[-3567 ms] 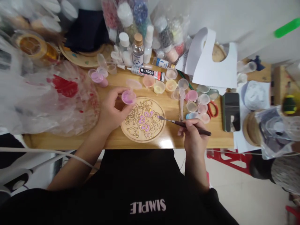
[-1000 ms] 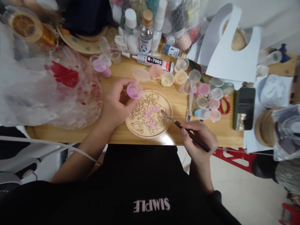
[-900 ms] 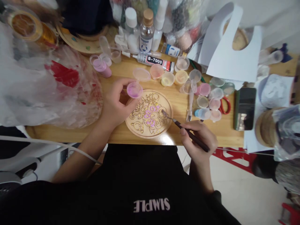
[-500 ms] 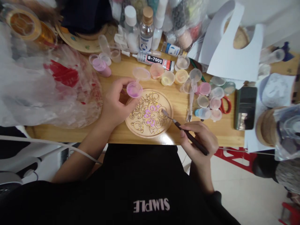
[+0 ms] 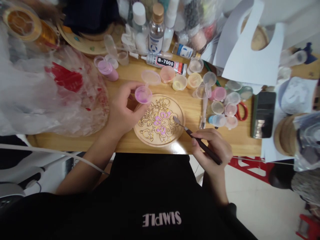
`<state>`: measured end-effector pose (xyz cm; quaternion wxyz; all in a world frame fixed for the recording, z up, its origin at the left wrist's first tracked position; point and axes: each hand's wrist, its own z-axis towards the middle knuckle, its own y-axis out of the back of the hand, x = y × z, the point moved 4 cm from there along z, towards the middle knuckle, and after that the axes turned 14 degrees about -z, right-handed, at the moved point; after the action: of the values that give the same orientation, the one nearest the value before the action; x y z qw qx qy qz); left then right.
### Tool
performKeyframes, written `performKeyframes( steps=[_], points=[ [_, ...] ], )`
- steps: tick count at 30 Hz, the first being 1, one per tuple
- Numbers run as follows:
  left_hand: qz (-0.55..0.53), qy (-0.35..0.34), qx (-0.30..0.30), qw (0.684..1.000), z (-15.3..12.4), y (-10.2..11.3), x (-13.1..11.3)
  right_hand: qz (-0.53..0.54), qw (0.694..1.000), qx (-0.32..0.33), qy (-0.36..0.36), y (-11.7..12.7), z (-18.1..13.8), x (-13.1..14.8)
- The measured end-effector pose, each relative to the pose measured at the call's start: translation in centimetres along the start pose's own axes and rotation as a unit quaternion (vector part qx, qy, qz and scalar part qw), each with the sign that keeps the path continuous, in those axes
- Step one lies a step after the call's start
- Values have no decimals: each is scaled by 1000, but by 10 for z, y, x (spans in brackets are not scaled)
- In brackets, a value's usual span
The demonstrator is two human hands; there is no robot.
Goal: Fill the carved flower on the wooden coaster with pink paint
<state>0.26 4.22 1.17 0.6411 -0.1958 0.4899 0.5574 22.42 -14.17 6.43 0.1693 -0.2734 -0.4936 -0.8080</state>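
Presently, the purple cup is pinched between the thumb and fingers of the left hand at the upper left edge of the round wooden disc, which is placed at the centre of the frame. The palette knife is clamped in the right hand, its blade held over the right side of the gold-outlined flower. Should the cup be tipped, its contents could be spilled across the design, since it is held so close. If the blade slips or is overloaded, colour could be dragged over a gold line. Part of the disc's rim is hidden by thumb and cup; whether the surface is touched by the blade cannot be told. The dark cloth is cut off at upper left.
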Motion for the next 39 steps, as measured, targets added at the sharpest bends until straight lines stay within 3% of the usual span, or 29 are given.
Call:
performKeyframes(
  steps=[10, 14, 20, 24, 30, 35, 39],
  points=[
    [11, -62, 1, 998, 0, 0, 1, 19, 999, -33, -5, 5, -5, -2],
    [23, -59, -3, 998, 0, -1, -1, 57, 994, -54, -70, 5, -9, -9],
    [20, -42, 9, 999, 0, -1, -1, 193, 932, -158, -265, 0, -8, -28],
    [35, -24, 46, 998, 0, 0, 0, 283, 892, -155, -316, -4, 2, -34],
    [33, -104, 48, 993, 3, -3, -17, 372, 887, -107, -251, -13, 16, -15],
    [33, -142, 39, 988, 4, -3, -25, 275, 949, -51, -143, -24, 26, 17],
    [41, -140, 36, 989, 3, -1, -26, 167, 986, -4, -9, -26, 38, 38]
  ],
)
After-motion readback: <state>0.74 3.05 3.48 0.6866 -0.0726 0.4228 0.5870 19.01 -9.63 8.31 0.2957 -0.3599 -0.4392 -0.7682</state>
